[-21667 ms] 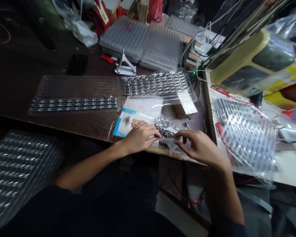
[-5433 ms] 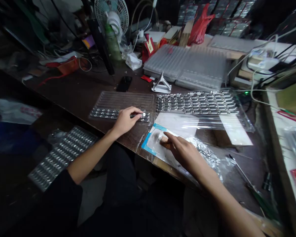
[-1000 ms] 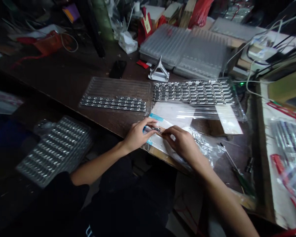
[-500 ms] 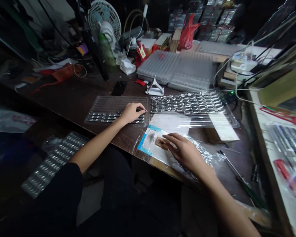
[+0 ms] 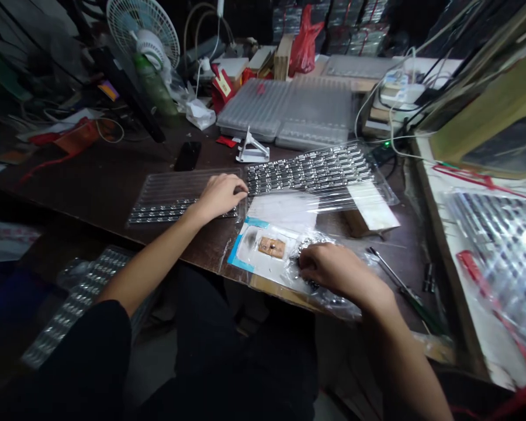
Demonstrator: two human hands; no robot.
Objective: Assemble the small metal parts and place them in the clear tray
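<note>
My left hand (image 5: 221,194) is at the right end of a clear ridged tray (image 5: 170,186), thumb and fingertips pinched together. Whatever lies between them is too small to make out. Shiny metal pieces fill the tray's near rows. To the right, my right hand (image 5: 335,268) reaches with curled fingers into a loose pile of small metal parts (image 5: 309,244) on clear plastic; its fingertips are hidden. Beside it, a small wooden block (image 5: 272,247) with a dark spot sits on a white board (image 5: 251,258) edged with blue tape.
A second tray (image 5: 307,172) holds many metal pieces, with a white-topped block (image 5: 372,206) at its near edge. A screwdriver (image 5: 403,286) lies on the right. Behind are a phone (image 5: 187,156), a white stand (image 5: 253,149), stacked clear trays (image 5: 284,108) and a fan (image 5: 144,35).
My right hand has left the wooden block and moved right to the metal parts, its fingers now curled. My left hand stays at the tray's right end. The view has shifted.
</note>
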